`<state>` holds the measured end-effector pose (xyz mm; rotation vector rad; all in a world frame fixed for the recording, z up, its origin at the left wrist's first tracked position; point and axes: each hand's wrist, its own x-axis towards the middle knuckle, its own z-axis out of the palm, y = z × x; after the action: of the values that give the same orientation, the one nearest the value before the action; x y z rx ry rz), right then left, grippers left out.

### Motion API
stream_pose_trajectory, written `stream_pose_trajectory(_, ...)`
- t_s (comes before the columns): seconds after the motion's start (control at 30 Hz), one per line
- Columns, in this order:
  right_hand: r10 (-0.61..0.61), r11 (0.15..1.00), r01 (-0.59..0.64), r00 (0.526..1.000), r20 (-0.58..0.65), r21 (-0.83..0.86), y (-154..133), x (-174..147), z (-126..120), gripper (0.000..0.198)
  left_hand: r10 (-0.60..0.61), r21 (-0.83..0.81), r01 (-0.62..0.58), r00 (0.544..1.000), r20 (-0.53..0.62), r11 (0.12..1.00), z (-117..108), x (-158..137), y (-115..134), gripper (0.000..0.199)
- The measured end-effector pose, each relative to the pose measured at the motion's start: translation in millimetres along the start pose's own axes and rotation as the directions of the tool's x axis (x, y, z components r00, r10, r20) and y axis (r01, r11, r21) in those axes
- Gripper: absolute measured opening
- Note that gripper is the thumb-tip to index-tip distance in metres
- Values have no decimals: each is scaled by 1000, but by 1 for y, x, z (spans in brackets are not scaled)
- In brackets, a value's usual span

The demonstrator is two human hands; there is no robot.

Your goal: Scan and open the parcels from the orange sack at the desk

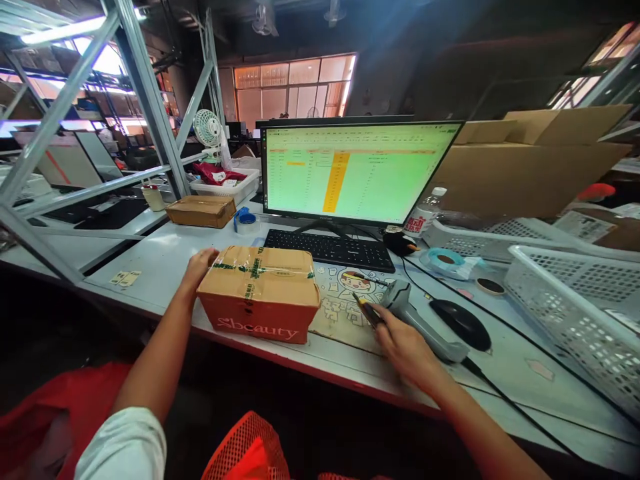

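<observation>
A taped cardboard box (pixel 260 293) with red sides and "sbeauty" lettering sits at the desk's front edge. My left hand (pixel 199 268) grips its far left corner; some of the fingers are hidden behind it. Just right of the box, my right hand (pixel 400 340) is closed around a box cutter (pixel 371 313) with a dark handle and a bit of yellow. The cutter's tip points away, toward the keyboard, and is apart from the box. A grey barcode scanner (pixel 425 323) lies right beside this hand.
Behind the box stand a black keyboard (pixel 330 249) and a monitor (pixel 350 173) showing a spreadsheet. A black mouse (pixel 460 325), tape rolls (pixel 445 260) and white baskets (pixel 575 300) are to the right. A small brown box (pixel 201 211) and blue tape (pixel 245 221) lie back left.
</observation>
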<state>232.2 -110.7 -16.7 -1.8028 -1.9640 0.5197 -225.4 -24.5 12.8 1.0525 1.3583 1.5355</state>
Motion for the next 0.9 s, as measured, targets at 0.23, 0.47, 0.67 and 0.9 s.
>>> stream_pose_trajectory(0.23,-145,546,-218,927,347,809,-79,39,-19,80,-91,-314,216,925,369,925,14,-13,16,54)
stream_pose_trajectory(0.47,-205,478,-269,892,404,836,-87,31,-18,77,-51,-343,178,936,349,922,28,-17,15,38)
stream_pose_trajectory(0.67,-239,496,-332,836,494,803,-71,-5,-19,84,-36,-334,149,946,321,931,31,-15,14,39)
stream_pose_trajectory(0.9,-30,495,-292,935,352,818,-36,-23,-23,102,177,-45,-199,936,-306,979,22,-78,-2,41)
